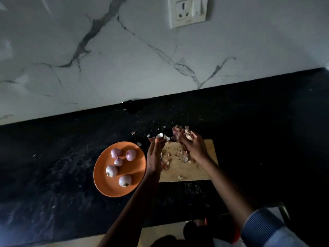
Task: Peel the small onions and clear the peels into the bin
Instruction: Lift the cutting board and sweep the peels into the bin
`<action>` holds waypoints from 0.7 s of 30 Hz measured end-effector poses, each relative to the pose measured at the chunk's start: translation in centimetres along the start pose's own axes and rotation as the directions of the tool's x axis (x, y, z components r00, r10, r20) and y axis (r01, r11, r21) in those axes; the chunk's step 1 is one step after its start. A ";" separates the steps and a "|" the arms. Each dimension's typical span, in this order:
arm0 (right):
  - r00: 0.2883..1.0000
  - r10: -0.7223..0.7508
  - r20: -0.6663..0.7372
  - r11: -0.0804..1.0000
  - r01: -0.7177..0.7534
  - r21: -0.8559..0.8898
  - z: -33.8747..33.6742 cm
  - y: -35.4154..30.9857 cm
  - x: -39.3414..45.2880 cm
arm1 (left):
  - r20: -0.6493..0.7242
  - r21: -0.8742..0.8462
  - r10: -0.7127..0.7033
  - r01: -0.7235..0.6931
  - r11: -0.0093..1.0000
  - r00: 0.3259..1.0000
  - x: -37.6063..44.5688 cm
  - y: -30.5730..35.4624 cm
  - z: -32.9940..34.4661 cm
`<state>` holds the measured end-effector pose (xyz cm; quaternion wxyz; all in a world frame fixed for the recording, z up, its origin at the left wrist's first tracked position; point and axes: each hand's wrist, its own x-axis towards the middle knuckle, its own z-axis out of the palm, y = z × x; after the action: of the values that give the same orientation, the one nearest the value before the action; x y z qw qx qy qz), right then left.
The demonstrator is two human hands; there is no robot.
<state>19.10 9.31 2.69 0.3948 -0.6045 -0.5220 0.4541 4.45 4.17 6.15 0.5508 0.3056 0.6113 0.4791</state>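
Right hand [193,147] clutches a bunch of peels [188,135] at the cutting board's [210,152] far edge; left hand [154,154], flat and wide, walls scraps in for the bin.

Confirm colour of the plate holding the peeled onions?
Orange, plain, no pattern: the plate, clearest in the head view, left of the cutting board.
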 end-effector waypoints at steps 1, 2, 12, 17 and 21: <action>1.000 -0.003 0.005 0.999 0.003 0.034 -0.3 -0.5 -0.3 | 0.001 0.001 0.026 -0.026 1.000 1.000 0.1 -0.6 0.0; 1.000 -0.020 0.004 0.997 0.019 0.078 -0.6 -0.5 -1.0 | 0.021 -0.010 0.009 -0.009 1.000 1.000 -0.1 -0.5 0.2; 0.959 0.082 -0.272 0.938 0.017 0.345 -5.0 -0.4 -11.5 | 0.311 0.101 -0.019 -0.013 0.995 0.950 -5.3 -3.5 3.3; 0.890 0.187 -0.416 0.889 0.027 0.458 -8.7 0.8 -19.1 | 0.481 0.242 -0.089 -0.035 0.970 0.872 -10.0 -6.5 5.1; 0.826 0.258 -0.502 0.921 -0.052 0.387 -11.4 3.5 -24.0 | 0.557 0.324 -0.147 -0.050 0.945 0.817 -12.9 -9.3 6.3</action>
<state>30.03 -15.01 5.82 0.5904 -0.6674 -0.2453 0.3819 14.62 -9.17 2.88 0.6635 0.5059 0.4948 0.2432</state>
